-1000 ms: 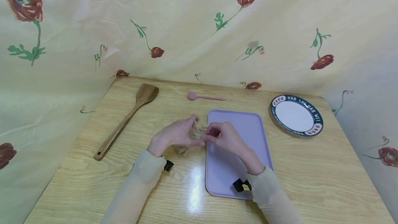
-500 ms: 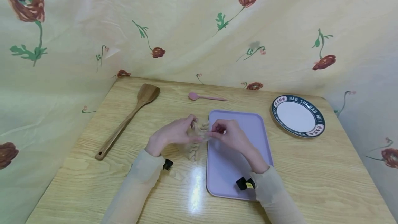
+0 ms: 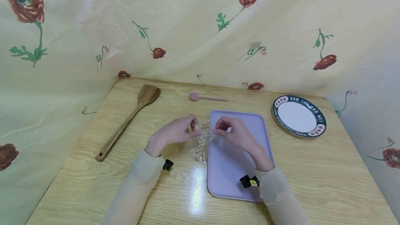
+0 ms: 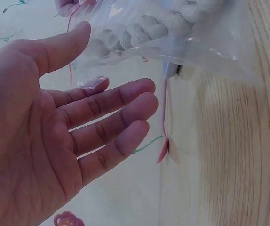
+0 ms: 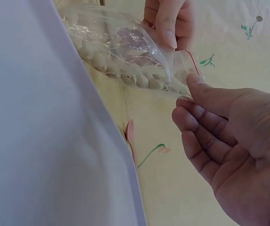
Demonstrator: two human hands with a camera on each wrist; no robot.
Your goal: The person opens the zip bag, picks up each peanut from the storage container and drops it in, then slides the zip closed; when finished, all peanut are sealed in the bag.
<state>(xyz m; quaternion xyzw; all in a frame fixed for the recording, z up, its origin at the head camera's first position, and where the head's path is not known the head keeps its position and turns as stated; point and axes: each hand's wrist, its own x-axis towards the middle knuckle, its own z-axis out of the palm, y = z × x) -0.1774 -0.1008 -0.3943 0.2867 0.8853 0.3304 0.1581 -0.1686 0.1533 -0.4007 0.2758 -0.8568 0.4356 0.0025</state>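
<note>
A clear zip bag (image 3: pixel 200 148) of peanuts in their shells hangs between the hands, beside the tray's left edge. My left hand (image 3: pixel 173 133) holds its top on the left; in the left wrist view the thumb (image 4: pixel 81 37) lies against the plastic, and a bit of film shows at the forefinger. My right hand (image 3: pixel 234 133) pinches the right end of the mouth between thumb and forefinger, by the red zip line (image 5: pixel 194 63) in the right wrist view. Several peanuts (image 5: pixel 139 77) lie in the bag's lower part. How far the mouth is parted, I cannot tell.
A lilac tray (image 3: pixel 237 183) lies below the right forearm. Behind it is a pink spoon (image 3: pixel 194 96). A wooden spatula (image 3: pixel 125 122) lies at the left, and a plate with a dark green rim (image 3: pixel 276 114) at the right. Floral cloth (image 3: pixel 193 27) hangs behind the table.
The right hand has shifted a little to the right, away from the left hand, stretching the bag's top. The bag of peanuts has come into fuller view below the hands.
</note>
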